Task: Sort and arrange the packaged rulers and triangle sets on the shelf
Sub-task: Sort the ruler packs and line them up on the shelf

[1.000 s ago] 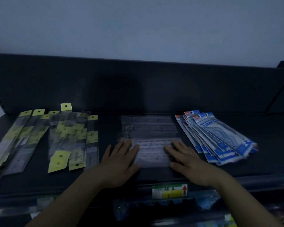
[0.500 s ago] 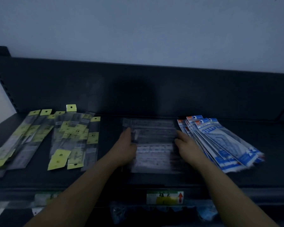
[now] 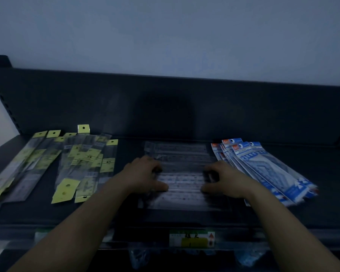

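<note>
A stack of clear-packaged rulers [image 3: 182, 185] lies crosswise in the middle of the dark shelf [image 3: 322, 193]. My left hand [image 3: 143, 174] grips the stack's left end, thumb on top and fingers curled over the edge. My right hand [image 3: 225, 179] grips the right end the same way. Yellow-tagged ruler packs [image 3: 82, 163] lie fanned out to the left, with a further pile [image 3: 18, 173] at the far left. Blue-and-white triangle set packs [image 3: 263, 167] lie fanned on the right, close to my right hand.
The shelf's dark back panel [image 3: 165, 107] rises behind the goods. A green and yellow price label [image 3: 191, 238] sits on the front rail. Packaged goods hang dimly below the shelf. The light is low.
My hands slid from lying flat on the near part of the clear stack to its two side ends, and their fingers have curled around the stack.
</note>
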A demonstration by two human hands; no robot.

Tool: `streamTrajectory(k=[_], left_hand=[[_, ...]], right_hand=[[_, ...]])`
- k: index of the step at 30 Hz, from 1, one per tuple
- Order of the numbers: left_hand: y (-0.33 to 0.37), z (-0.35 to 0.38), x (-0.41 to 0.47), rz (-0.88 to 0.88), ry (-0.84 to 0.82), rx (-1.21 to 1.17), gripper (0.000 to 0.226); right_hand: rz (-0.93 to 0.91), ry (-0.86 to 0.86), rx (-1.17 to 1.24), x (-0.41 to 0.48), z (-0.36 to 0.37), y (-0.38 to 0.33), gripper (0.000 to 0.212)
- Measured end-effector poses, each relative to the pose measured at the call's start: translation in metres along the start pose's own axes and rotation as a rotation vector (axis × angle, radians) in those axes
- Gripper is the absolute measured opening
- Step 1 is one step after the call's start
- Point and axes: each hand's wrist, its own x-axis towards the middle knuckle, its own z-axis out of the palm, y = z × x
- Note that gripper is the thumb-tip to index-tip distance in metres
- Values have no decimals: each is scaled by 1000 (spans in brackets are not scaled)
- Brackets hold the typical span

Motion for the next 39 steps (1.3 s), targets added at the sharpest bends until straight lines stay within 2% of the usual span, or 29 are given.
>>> streamTrajectory(k=[3,7,12,16,19,23,24,26,28,31,33,37,39], left_hand=[[1,-5,1,-22,-67,5,62],[1,-7,5,-33,-126,-28,52],[-1,-2,5,39,-54,-124,39],[-4,-2,8,46,17,-221,41],[-6,-6,11,14,60,-224,52],[-13,-9,16,-60,53,-44,72],[-14,-8,16,-71,68,8,78],[-16,-5,17,-75,79,0,88],[-15,1,16,-58,44,-75,94],[-13,9,15,-15,15,-107,89],[-13,13,16,-14,19,-100,88],[-19,20,19,-62,25,-152,96],[-20,21,18,-74,26,-172,97]], right_hand=[[28,-38,26,2,-2,1,59],[71,-75,63,5,-1,2,48],[39,-44,130,5,2,3,30],[23,27,230,10,4,0,28],[44,85,256,21,4,-2,35],[94,100,45,29,0,-4,70],[85,108,54,29,0,-5,73],[47,116,159,29,3,-6,57],[46,112,159,28,9,-7,46],[70,85,91,29,15,-8,48],[77,67,82,29,17,-10,43],[54,200,161,31,18,-6,42],[56,121,162,29,20,-6,49]])
